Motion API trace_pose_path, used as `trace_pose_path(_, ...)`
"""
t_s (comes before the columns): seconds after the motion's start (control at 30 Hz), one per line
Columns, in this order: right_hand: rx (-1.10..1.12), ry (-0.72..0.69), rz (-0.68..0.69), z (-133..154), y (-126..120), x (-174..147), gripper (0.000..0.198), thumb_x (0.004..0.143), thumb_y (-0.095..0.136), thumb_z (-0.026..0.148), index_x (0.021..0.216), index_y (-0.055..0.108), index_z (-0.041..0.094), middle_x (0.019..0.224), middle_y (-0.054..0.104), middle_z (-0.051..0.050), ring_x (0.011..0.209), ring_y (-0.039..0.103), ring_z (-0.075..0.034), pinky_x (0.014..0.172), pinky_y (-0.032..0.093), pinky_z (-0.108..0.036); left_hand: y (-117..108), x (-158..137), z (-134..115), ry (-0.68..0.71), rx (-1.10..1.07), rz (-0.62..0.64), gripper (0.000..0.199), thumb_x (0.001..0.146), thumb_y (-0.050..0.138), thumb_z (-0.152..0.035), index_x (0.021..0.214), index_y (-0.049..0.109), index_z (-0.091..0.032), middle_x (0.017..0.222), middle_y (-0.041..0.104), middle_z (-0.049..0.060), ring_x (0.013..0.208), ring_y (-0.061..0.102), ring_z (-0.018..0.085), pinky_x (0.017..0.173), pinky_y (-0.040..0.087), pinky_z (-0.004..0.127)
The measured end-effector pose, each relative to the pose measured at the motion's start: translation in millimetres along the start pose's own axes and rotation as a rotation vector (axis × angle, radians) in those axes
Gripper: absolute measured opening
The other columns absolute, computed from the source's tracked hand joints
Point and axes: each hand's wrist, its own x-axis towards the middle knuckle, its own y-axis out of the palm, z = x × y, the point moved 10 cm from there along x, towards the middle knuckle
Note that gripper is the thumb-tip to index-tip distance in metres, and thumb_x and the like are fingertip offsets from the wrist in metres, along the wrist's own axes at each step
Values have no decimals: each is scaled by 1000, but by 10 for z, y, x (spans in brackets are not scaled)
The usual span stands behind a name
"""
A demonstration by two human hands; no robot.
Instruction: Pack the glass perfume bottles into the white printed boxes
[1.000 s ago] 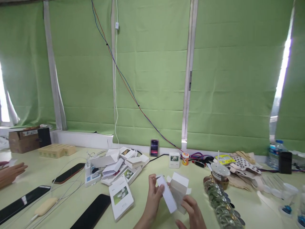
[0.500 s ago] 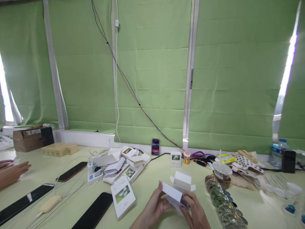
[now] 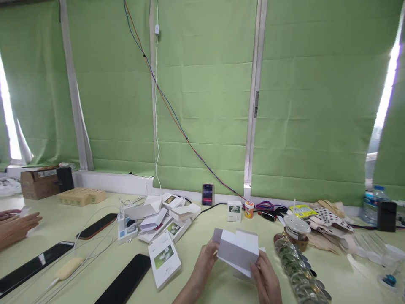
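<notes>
A small white cardboard box (image 3: 238,250) is held up between my two hands, its plain side facing me. My left hand (image 3: 205,258) is closed on its left end, by a raised flap. At the right end, the fingers of my right hand (image 3: 266,274) grip the lower corner. Another white box with open flaps lies behind it, mostly hidden. Left of my hands rests a white box with a flower picture (image 3: 163,259). Farther back stands a small square white box (image 3: 234,211) with a similar picture.
A pile of white boxes (image 3: 152,207) lies at mid-left beside a power strip (image 3: 126,230). Several phones, one a black phone (image 3: 125,280), and cables are at left. Another person's hands (image 3: 20,228) show far left. Right are stacked discs in clear wrap (image 3: 297,268) and a lidded cup (image 3: 296,226).
The held white box has turned from a tilted, folded view to show a broad side and has risen slightly. My right hand has shifted to its right corner.
</notes>
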Motion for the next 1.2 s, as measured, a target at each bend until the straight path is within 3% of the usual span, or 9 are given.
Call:
trace_pose_path(0.1, 77, 99, -33, -33, -131, 110, 24, 92, 47, 39, 93, 62, 20, 107, 61, -11, 99, 59, -23, 78, 50, -27, -115, -31, -221, 156, 80, -124, 52, 82, 47, -65, 75, 67, -17, 116, 57, 11, 111, 52, 31, 94, 44, 40)
trace_pose_path(0.23, 163, 160, -17, -38, -192, 205, 24, 91, 48, 40, 84, 61, 21, 102, 59, -8, 91, 56, -20, 76, 46, -25, -174, -144, -442, 313, 217, -240, 25, 86, 56, -44, 97, 56, -22, 105, 55, 7, 105, 53, 27, 94, 42, 39)
trace_pose_path(0.43, 252, 177, 64, -33, -94, 195, 25, 91, 46, 40, 89, 63, 22, 101, 60, -6, 94, 55, -22, 76, 44, -26, 63, -190, -443, 314, 429, -80, 15, 92, 48, -36, 92, 52, -21, 95, 53, 5, 93, 53, 22, 85, 41, 33)
trace_pose_path(0.63, 141, 296, -97, -254, -510, 415, 33, 84, 53, 50, 98, 62, 21, 98, 62, -5, 90, 56, -22, 77, 47, -29, 120, -162, -346, 326, 499, -28, 35, 88, 54, -42, 116, 46, -24, 118, 50, 8, 117, 44, 28, 104, 32, 42)
trace_pose_path(0.73, 110, 268, -11, -205, -565, 563, 34, 83, 53, 51, 95, 66, 22, 95, 65, -5, 85, 58, -22, 75, 49, -30, 171, -167, -321, 327, 520, -33, 40, 86, 58, -39, 121, 45, -24, 123, 50, 9, 120, 43, 28, 105, 32, 41)
trace_pose_path(0.83, 75, 220, 97, -126, -529, 597, 30, 85, 53, 47, 94, 69, 23, 103, 66, -8, 96, 59, -25, 78, 51, -29, 243, -199, -374, 368, 502, -63, 36, 88, 55, -42, 117, 50, -22, 114, 55, 10, 105, 53, 26, 94, 41, 37)
trace_pose_path(0.9, 80, 212, 144, -111, -498, 567, 30, 85, 54, 46, 95, 70, 23, 106, 66, -9, 100, 60, -26, 75, 53, -28, 325, -187, -347, 333, 412, -16, 40, 86, 53, -52, 112, 53, -21, 96, 59, 7, 83, 57, 21, 75, 48, 32)
trace_pose_path(1.0, 173, 279, 195, -153, -433, 487, 31, 85, 55, 46, 98, 70, 23, 103, 68, -8, 89, 64, -24, 67, 55, -26, 470, -131, -181, 164, 177, 115, 46, 78, 60, -60, 98, 54, -20, 74, 56, 1, 55, 52, 12, 49, 45, 23)
trace_pose_path(1.2, 450, 509, 465, -161, -65, 252, 39, 87, 50, 51, 109, 66, 24, 101, 69, -7, 86, 65, -24, 70, 58, -33, 490, -97, 164, -112, 18, 122, 46, 62, 82, -33, 80, 41, -23, 59, 58, -5, 43, 46, 7, 39, 37, 16)
